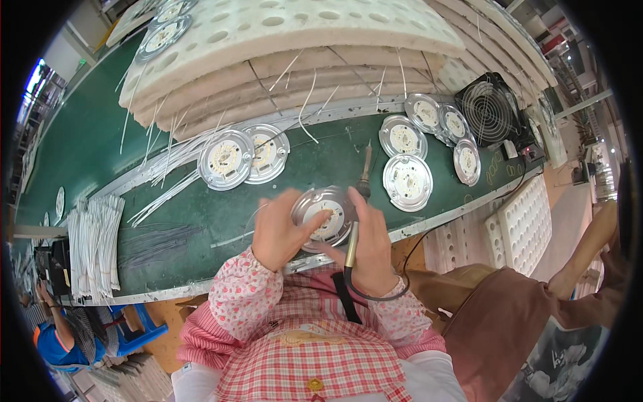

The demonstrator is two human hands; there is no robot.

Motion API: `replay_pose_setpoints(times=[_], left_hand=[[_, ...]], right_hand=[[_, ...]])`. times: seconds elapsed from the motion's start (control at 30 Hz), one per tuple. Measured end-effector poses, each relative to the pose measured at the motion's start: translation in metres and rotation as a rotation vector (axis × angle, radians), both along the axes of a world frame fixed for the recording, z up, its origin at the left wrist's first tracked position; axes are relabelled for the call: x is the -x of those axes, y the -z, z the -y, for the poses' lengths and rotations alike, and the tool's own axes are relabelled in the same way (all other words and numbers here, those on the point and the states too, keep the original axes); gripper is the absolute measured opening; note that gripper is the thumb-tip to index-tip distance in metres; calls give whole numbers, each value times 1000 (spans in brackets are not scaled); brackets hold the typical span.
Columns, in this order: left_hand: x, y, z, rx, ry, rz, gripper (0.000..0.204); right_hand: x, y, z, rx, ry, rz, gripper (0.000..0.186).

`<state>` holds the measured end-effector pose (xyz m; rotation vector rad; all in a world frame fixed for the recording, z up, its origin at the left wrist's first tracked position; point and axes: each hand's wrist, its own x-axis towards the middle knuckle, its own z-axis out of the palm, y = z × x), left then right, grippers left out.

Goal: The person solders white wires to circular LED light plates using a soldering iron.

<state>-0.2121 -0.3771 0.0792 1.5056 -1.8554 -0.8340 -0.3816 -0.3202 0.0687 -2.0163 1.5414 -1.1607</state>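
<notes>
Near the table's front edge, a round silver LED lamp plate point(309, 205) with a white centre is held between both my hands. My left hand point(274, 231) grips its left side, the thumb lying over the white centre. My right hand point(372, 244) holds the plate's right rim and also a soldering iron point(352, 244). The iron's tip points away from me, past the plate; its cord loops below my right wrist. A thin white wire point(234, 239) lies left of my left hand. Whether it joins the plate is hidden.
Two lamp plates point(226, 159) overlap at left centre; several more point(408, 182) lie at right, before a black fan point(491, 110). Bundled white wires point(95, 248) and dark wires point(161, 244) lie left. Stacked foam boards point(288, 40) stand behind. A person in brown point(502, 315) sits at right.
</notes>
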Motion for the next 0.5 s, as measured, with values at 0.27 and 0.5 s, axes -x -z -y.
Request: replay_pose_setpoints(times=[0.27,0.5], left_hand=[[-25,26,-1,94,267,-85,16],[-22,10,6,167,386,-45,13]], right_hand=[[16,5,-5,105,65,-267,63],[37,-19,-13,-117,-98,174,21]])
